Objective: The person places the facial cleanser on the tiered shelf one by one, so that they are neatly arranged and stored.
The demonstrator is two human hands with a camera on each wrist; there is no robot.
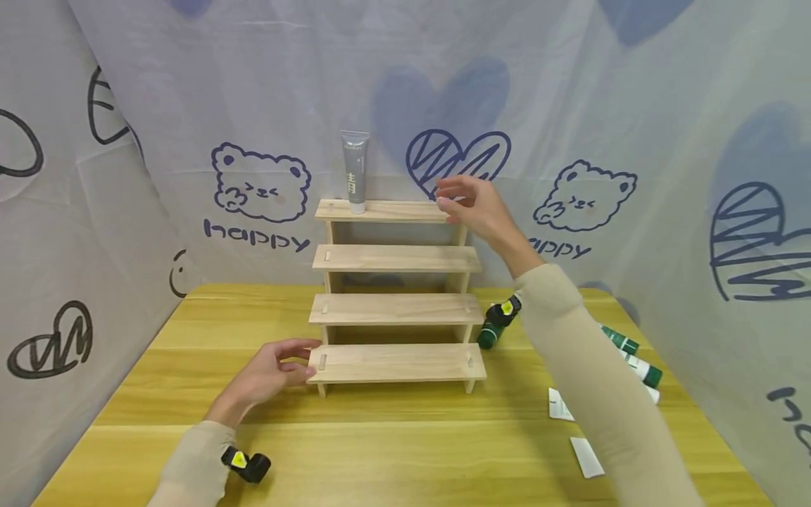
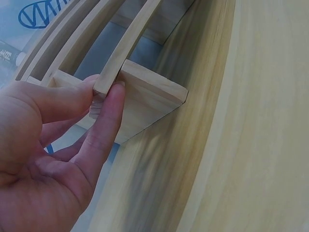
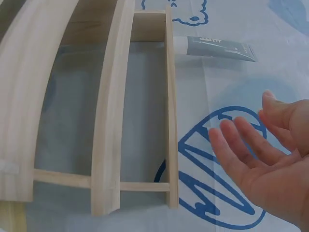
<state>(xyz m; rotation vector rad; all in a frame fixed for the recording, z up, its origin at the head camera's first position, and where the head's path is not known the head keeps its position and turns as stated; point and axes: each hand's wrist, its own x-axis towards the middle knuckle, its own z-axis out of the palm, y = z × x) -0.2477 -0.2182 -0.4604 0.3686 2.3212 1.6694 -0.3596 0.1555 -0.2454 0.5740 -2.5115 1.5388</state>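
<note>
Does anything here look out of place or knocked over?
Nothing looks spilled or damaged, but several tubes lie jumbled on the right of the table, while one grey tube stands upright on the top shelf.

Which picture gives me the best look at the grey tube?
The head view: the tube stands whole and upright on the top shelf, lettering facing the camera. The right wrist view shows it turned sideways, its lettering harder to read; the left wrist view catches only its capped end, cut by the picture's edge.
</note>
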